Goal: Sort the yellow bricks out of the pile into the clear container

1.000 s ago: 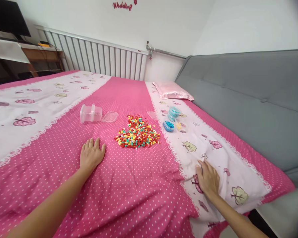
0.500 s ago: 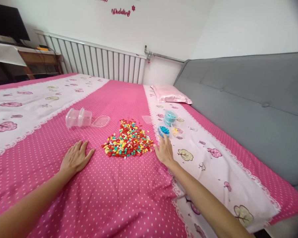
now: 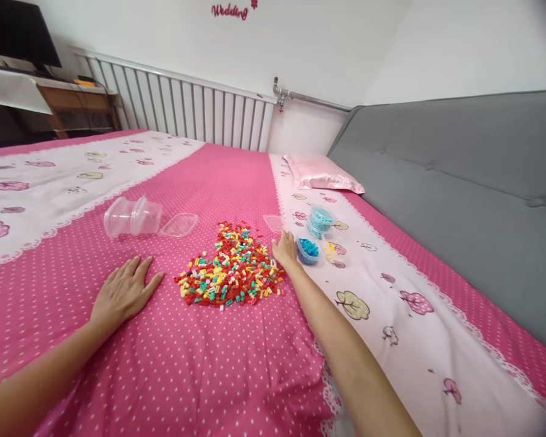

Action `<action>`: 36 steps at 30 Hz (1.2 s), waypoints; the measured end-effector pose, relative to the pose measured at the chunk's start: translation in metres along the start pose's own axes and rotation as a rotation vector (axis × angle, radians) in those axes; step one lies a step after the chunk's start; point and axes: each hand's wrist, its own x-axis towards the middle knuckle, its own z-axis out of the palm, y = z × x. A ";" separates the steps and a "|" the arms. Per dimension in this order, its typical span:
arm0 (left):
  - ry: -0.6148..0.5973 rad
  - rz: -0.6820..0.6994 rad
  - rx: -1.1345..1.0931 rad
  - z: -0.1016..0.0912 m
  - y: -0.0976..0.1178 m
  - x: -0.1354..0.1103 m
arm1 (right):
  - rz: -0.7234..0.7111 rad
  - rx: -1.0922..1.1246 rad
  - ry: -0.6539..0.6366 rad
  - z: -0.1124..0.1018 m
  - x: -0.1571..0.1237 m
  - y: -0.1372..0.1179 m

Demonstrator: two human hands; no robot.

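A heap of small building bricks (image 3: 231, 267), mostly red with yellow, green and white ones, lies on the pink dotted bedspread (image 3: 186, 364). To its left, my left hand (image 3: 121, 288) rests flat with fingers spread, holding nothing. At the heap's right edge is my right hand (image 3: 285, 249), thumb apart from slightly bent fingers and nothing visible in it. Just right of that hand sits a clear tub of blue bricks (image 3: 308, 250). Behind it stands a tub of light turquoise bricks (image 3: 321, 220). A few yellow bricks (image 3: 331, 249) lie beside the blue tub in what looks like a clear container.
Clear nested tubs (image 3: 131, 217) lie on their side at the left, beside a clear lid (image 3: 179, 225). Another clear lid (image 3: 273, 223) is behind my right hand. Farther back are a pink pillow (image 3: 323, 174), a grey padded headboard (image 3: 459, 158) and a white radiator (image 3: 177, 103).
My right hand has moved left from the blue tub to the heap's right edge. My left hand stays flat on the bedspread. The camera view has shifted slightly.
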 end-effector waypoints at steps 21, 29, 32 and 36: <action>0.062 -0.034 -0.030 0.013 -0.003 -0.005 | -0.165 -0.020 0.270 -0.011 0.028 -0.022; 0.062 -0.030 -0.004 0.006 -0.001 -0.005 | 0.197 0.828 0.448 -0.085 -0.014 0.026; 0.080 -0.016 0.006 0.008 -0.003 -0.002 | 0.297 0.991 0.482 -0.092 -0.026 0.057; 0.096 0.007 -0.029 0.011 -0.007 0.002 | 0.364 0.871 0.441 -0.083 -0.032 0.081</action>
